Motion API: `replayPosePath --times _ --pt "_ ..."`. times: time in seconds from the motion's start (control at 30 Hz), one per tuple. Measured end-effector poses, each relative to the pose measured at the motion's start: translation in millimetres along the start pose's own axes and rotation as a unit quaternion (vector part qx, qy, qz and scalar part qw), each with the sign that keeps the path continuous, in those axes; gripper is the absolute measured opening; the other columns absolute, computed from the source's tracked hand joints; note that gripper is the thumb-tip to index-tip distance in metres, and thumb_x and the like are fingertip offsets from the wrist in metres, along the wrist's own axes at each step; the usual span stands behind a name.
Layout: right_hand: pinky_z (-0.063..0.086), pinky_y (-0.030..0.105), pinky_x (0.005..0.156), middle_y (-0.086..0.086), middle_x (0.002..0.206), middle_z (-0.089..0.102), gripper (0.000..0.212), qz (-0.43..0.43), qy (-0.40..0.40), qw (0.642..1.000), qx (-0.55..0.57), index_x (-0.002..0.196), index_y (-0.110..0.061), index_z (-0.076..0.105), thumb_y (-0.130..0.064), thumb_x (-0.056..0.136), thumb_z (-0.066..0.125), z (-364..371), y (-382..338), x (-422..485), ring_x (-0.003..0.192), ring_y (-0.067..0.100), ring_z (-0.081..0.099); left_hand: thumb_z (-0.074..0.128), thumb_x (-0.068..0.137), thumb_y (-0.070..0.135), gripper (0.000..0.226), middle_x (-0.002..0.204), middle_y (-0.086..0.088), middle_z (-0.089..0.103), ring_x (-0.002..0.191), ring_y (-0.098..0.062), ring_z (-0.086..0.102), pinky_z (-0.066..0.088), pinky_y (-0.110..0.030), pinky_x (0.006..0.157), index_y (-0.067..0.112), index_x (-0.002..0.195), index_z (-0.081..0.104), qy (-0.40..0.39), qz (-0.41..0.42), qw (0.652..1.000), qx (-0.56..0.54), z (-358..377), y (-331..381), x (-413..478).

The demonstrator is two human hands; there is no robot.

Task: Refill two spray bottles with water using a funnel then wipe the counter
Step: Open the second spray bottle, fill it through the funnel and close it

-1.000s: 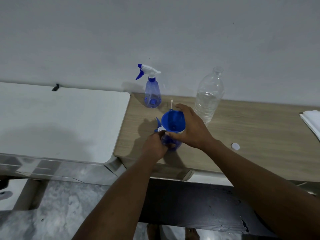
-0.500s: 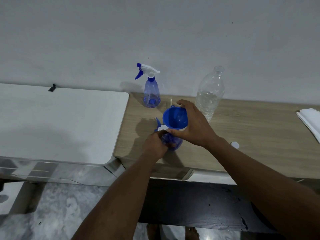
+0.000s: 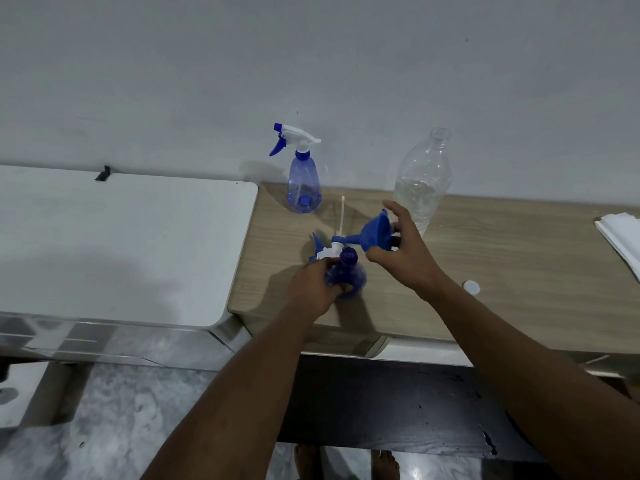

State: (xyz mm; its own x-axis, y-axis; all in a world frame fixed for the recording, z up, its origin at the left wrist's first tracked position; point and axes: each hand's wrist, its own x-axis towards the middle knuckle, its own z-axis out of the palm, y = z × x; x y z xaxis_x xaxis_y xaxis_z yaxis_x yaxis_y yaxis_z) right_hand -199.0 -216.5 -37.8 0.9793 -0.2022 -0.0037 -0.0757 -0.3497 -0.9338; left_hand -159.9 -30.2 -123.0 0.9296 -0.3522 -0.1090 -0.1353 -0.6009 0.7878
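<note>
Wooden counter point(image 3: 502, 271) below me — my left hand point(image 3: 311, 282) grips the uncapped spray bottle point(image 3: 349, 271) near the front edge; my right hand point(image 3: 405, 258) holds the funnel point(image 3: 372, 233) tilted sideways just beside the neck — fingers round its rim.

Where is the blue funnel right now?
Mid-frame in the head view, the funnel is tipped sideways in the right hand, just right of the open spray bottle that the left hand grips.

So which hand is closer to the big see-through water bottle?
Right. The right hand holds the blue funnel just in front of the water bottle. The left hand grips the open spray bottle, farther left and nearer the person.
</note>
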Motion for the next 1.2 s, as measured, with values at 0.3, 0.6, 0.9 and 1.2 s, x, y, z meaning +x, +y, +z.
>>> replayPosePath --times 0.3,0.6,0.9,1.2 --pt "0.051 0.032 0.090 0.003 0.121 0.060 0.081 0.113 0.096 0.988 0.040 0.127 -0.032 0.037 -0.043 0.066 0.089 -3 66 -29 0.112 0.015 0.062 0.083 0.070 0.037 0.061 0.118 0.004 0.066 0.105 -0.014 0.060 0.046 -0.031 0.091 0.028 0.126 0.060 0.020 0.024 0.999 -0.010 -3 -6 -7" --pt "0.034 0.046 0.094 -0.004 0.118 0.058 0.076 0.122 0.108 0.943 -0.289 0.121 -0.030 0.048 -0.071 0.063 0.072 2 116 -40 0.117 0.023 0.047 0.084 0.072 0.033 0.059 0.118 0.005 0.067 0.106 -0.012 0.060 0.045 -0.028 0.091 0.026 0.126 0.060 0.020 0.017 1.000 -0.009 0 -2 -18" --pt "0.034 0.050 0.099 0.002 0.139 0.048 0.095 0.117 0.066 0.918 -0.374 0.136 -0.026 0.044 -0.084 0.063 0.063 -21 117 -39 0.130 0.027 0.039 0.083 0.072 0.031 0.049 0.097 0.021 0.062 0.084 0.012 0.056 0.034 -0.006 0.073 0.031 0.117 0.064 0.038 0.003 0.999 -0.016 14 9 -29" --pt "0.049 0.033 0.087 0.005 0.118 0.059 0.032 -0.157 0.061 0.956 -0.240 0.118 -0.013 0.060 -0.017 0.086 0.065 -3 47 -5 0.105 0.022 0.057 0.083 0.070 0.040 0.049 0.085 0.028 0.057 0.076 0.010 0.053 0.032 -0.011 0.067 0.032 0.114 0.063 0.072 -0.023 0.997 0.026 8 7 -38"
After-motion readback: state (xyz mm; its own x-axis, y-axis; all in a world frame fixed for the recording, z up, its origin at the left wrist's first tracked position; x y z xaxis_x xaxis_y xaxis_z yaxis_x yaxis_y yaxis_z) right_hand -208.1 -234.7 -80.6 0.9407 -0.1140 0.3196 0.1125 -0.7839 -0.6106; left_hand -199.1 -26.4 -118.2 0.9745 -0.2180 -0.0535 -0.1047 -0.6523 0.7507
